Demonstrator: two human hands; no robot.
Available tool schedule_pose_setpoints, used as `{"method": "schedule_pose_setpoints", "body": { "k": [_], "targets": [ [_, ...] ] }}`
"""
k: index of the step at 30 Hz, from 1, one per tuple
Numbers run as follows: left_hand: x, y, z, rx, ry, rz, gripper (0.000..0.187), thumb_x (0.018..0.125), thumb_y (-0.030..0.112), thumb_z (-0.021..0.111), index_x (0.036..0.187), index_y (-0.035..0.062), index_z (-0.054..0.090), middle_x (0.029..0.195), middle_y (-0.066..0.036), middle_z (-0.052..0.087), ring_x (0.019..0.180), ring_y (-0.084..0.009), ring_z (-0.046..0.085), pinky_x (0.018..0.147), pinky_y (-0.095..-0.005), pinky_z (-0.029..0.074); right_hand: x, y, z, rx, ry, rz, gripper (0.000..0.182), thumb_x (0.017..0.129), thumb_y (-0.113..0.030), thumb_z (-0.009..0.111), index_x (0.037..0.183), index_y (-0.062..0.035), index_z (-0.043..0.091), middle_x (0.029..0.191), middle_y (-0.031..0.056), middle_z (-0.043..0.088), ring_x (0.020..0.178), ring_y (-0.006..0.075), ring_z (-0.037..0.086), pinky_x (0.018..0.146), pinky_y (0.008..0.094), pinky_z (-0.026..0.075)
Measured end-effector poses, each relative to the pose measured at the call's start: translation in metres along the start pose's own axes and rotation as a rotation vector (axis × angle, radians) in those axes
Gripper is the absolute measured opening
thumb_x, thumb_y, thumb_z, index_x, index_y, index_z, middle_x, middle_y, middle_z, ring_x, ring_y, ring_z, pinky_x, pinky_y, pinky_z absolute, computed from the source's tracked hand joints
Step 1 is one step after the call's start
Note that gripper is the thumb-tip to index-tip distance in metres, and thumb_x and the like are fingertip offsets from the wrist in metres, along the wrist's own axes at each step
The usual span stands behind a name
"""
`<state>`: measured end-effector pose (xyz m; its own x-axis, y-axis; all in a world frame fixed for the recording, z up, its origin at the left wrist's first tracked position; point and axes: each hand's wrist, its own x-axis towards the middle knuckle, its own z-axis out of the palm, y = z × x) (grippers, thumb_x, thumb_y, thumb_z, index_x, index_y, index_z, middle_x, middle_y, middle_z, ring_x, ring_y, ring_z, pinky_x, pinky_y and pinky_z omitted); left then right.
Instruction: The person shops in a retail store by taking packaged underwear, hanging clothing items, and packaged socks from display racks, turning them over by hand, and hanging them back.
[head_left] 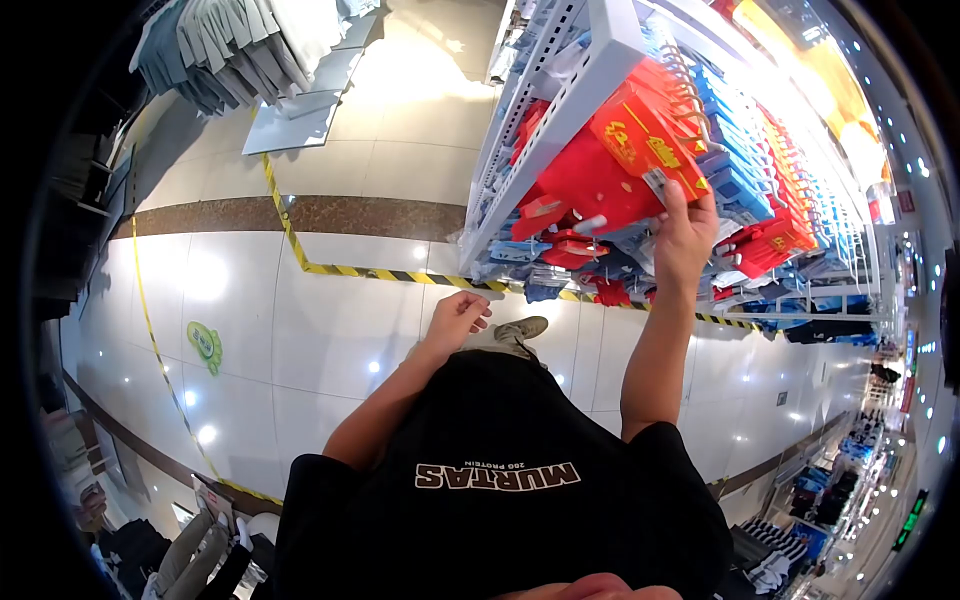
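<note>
My right hand (685,235) is closed on the edge of a red package with yellow lettering (635,135), thumb and fingers at its lower right corner beside a small white label. The package is at the front of a rack of hanging goods, close to metal hooks; whether it still hangs from one I cannot make out. Below it is a plain red packet or cloth (585,185), partly covered. My left hand (460,318) hangs in front of my body, over the floor, its fingers loosely curled in with nothing visible in them.
The white metal rack (610,50) carries rows of blue packages (730,130) and red packages (775,240) on hooks. Yellow-black tape (370,273) runs along the tiled floor. Grey and white shirts (240,40) hang at upper left. Folded garments (770,550) lie at lower right.
</note>
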<state>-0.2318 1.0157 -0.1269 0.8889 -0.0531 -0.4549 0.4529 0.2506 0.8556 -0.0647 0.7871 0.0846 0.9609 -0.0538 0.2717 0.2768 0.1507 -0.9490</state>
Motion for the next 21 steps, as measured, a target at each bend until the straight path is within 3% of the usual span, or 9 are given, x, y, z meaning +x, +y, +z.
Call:
{"method": "schedule_pose_setpoints", "body": {
  "k": [2, 5, 7, 12, 14, 18, 20, 21],
  "targets": [
    [0.0, 0.005, 0.001, 0.001, -0.011, 0.022, 0.023, 0.097, 0.023, 0.058, 0.104, 0.0012, 0.062, 0.092, -0.007, 0.068, 0.078, -0.0131, 0.064, 0.071, -0.0263, 0.05, -0.009, -0.012, -0.002, 0.062, -0.015, -0.084, 0.033, 0.094, -0.014, 0.063, 0.12, 0.0036, 0.053, 0.116, 0.0127, 0.064, 0.105, 0.017, 0.061, 0.093, 0.0302, 0.048],
    [0.0, 0.018, 0.006, -0.02, -0.131, 0.077, 0.027, 0.094, 0.02, 0.062, 0.113, 0.0005, 0.061, 0.101, -0.008, 0.067, 0.087, -0.0148, 0.064, 0.078, -0.0273, 0.05, -0.026, -0.029, -0.02, 0.13, -0.051, -0.106, 0.035, 0.094, -0.009, 0.058, 0.125, 0.004, 0.049, 0.12, 0.0154, 0.061, 0.108, 0.0215, 0.061, 0.097, 0.0375, 0.049],
    [-0.005, 0.032, 0.019, -0.018, -0.197, 0.25, 0.032, 0.092, 0.015, 0.065, 0.12, -0.0001, 0.058, 0.108, -0.01, 0.066, 0.095, -0.0158, 0.063, 0.085, -0.0287, 0.048, -0.039, -0.034, -0.03, 0.193, -0.11, -0.087, 0.038, 0.093, -0.008, 0.056, 0.128, 0.0039, 0.046, 0.121, 0.0163, 0.06, 0.11, 0.0248, 0.061, 0.101, 0.0415, 0.047],
    [-0.033, 0.089, 0.057, 0.123, -0.228, 0.495, 0.04, 0.089, 0.007, 0.067, 0.126, -0.0019, 0.055, 0.117, -0.01, 0.064, 0.107, -0.0141, 0.058, 0.095, -0.0309, 0.044, -0.071, 0.001, -0.012, 0.191, -0.111, 0.169, 0.036, 0.09, -0.001, 0.061, 0.122, 0.0009, 0.045, 0.108, 0.0118, 0.064, 0.097, 0.0147, 0.063, 0.089, 0.0279, 0.049],
    [-0.035, 0.096, 0.053, 0.217, -0.304, 0.46, 0.037, 0.089, 0.006, 0.067, 0.123, -0.003, 0.056, 0.114, -0.01, 0.065, 0.106, -0.0124, 0.058, 0.095, -0.0309, 0.045, -0.082, 0.024, -0.012, 0.244, -0.073, 0.255, 0.037, 0.09, -0.001, 0.061, 0.123, -0.0008, 0.044, 0.108, 0.0123, 0.064, 0.096, 0.0146, 0.063, 0.088, 0.0271, 0.05],
    [-0.037, 0.098, 0.051, -0.064, -0.2, 0.357, 0.03, 0.09, 0.017, 0.068, 0.111, -0.0033, 0.06, 0.096, -0.006, 0.07, 0.087, -0.0084, 0.063, 0.08, -0.0264, 0.051, -0.109, 0.03, -0.002, 0.009, -0.115, 0.229, 0.043, 0.092, -0.001, 0.058, 0.132, -0.0014, 0.042, 0.112, 0.0142, 0.062, 0.098, 0.0143, 0.062, 0.088, 0.0273, 0.049],
    [-0.036, 0.1, 0.052, -0.116, -0.133, 0.347, 0.027, 0.094, 0.018, 0.065, 0.11, -0.0041, 0.061, 0.098, -0.006, 0.069, 0.086, -0.0068, 0.062, 0.078, -0.0242, 0.051, -0.123, 0.044, -0.004, -0.208, -0.199, 0.138, 0.028, 0.094, -0.002, 0.057, 0.122, 0.0002, 0.054, 0.115, 0.0125, 0.06, 0.103, 0.0162, 0.06, 0.089, 0.0281, 0.048],
    [-0.035, 0.098, 0.052, -0.152, -0.11, 0.323, 0.027, 0.095, 0.018, 0.064, 0.11, -0.004, 0.061, 0.097, -0.006, 0.069, 0.086, -0.0068, 0.062, 0.078, -0.0242, 0.051, -0.132, 0.053, -0.008, -0.273, -0.319, 0.193, 0.029, 0.093, -0.003, 0.059, 0.121, -0.0004, 0.056, 0.116, 0.013, 0.057, 0.105, 0.0177, 0.058, 0.09, 0.0289, 0.048]
  ]
}}
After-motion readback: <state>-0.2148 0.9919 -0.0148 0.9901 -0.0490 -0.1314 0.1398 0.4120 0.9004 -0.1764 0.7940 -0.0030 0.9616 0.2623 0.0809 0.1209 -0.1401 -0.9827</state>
